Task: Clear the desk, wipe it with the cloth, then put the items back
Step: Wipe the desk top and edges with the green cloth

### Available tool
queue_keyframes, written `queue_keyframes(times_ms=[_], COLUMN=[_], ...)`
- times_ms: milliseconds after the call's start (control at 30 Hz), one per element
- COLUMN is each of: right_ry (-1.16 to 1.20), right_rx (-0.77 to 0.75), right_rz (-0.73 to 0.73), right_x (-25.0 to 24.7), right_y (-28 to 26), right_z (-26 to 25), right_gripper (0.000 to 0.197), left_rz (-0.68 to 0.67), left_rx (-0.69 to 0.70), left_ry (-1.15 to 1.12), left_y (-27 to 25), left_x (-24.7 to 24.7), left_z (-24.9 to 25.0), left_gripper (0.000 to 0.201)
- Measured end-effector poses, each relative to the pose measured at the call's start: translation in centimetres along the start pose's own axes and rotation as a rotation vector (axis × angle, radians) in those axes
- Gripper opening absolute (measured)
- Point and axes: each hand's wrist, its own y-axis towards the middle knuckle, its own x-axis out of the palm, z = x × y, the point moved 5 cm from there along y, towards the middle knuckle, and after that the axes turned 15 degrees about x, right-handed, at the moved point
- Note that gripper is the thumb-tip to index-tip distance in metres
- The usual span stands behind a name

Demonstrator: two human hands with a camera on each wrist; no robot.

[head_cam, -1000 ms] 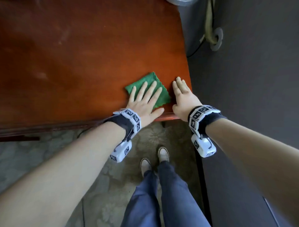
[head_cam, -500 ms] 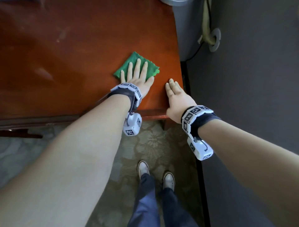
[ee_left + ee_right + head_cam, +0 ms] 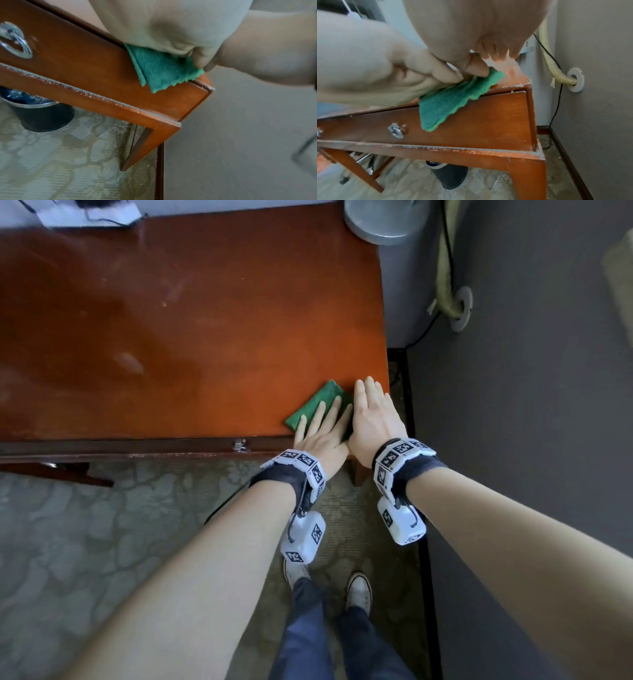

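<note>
A folded green cloth (image 3: 318, 402) lies at the near right corner of the red-brown wooden desk (image 3: 205, 337). My left hand (image 3: 320, 429) presses flat on it with straight fingers. In the left wrist view the cloth (image 3: 163, 70) hangs over the desk's front edge, with my thumb on it. My right hand (image 3: 373, 419) lies flat on the desk corner, right beside the left hand and touching it. In the right wrist view its thumb touches the cloth (image 3: 450, 102) at the edge.
A round metal base (image 3: 387, 220) stands at the far right corner, and white paper (image 3: 85, 213) lies at the far left. The drawer front carries a ring handle (image 3: 13, 40). A dark bin (image 3: 450, 174) stands under the desk. On the wall at the right are a hose and plate (image 3: 459, 306).
My left hand has pulled the cloth back from farther out on the desk to the near right corner, where it now overhangs the front edge. The right hand stayed at the corner.
</note>
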Motion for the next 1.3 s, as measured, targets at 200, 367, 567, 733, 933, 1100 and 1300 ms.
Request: queue_keyframes(times_ms=[200, 367, 567, 733, 933, 1100, 1300], right_ry=[-0.083, -0.195, -0.026, -0.016, -0.06, -0.139, -0.087], right_rx=[-0.204, -0.07, 0.306, 0.417, 0.199, -0.042, 0.327], right_rz=[-0.1, -0.024, 0.064, 0.069, 0.062, -0.003, 0.061], right_x=[2.7, 5.4, 3.8, 4.8, 8.5, 10.1, 6.3], right_y=[-1.1, -0.5, 2.1, 1.9, 0.3, -1.3, 0.2], right_z=[-3.5, -3.7, -2.6, -5.6, -18.6, -21.7, -8.4], right_gripper=[0.073, 0.079, 0.083, 0.086, 0.08, 0.068, 0.067], left_rz=[0.31, 0.161, 0.053, 0.092, 0.1, 0.123, 0.102], left_rx=[-0.054, -0.325, -0.344, -0.261, -0.11, -0.126, -0.191], left_ry=[0.1, 0.288, 0.284, 0.271, 0.395, 0.4, 0.3], left_y=[-2.8, -6.4, -11.0, -11.6, -12.1, -13.0, -14.0], left_x=[-6.3, -9.2, -10.9, -10.9, -12.5, -13.8, -14.0], left_z=[-5.4, -17.0, -24.4, -25.1, -26.9, -30.1, -31.9], left_gripper=[0.062, 0.065, 0.064, 0.059, 0.055, 0.052, 0.054])
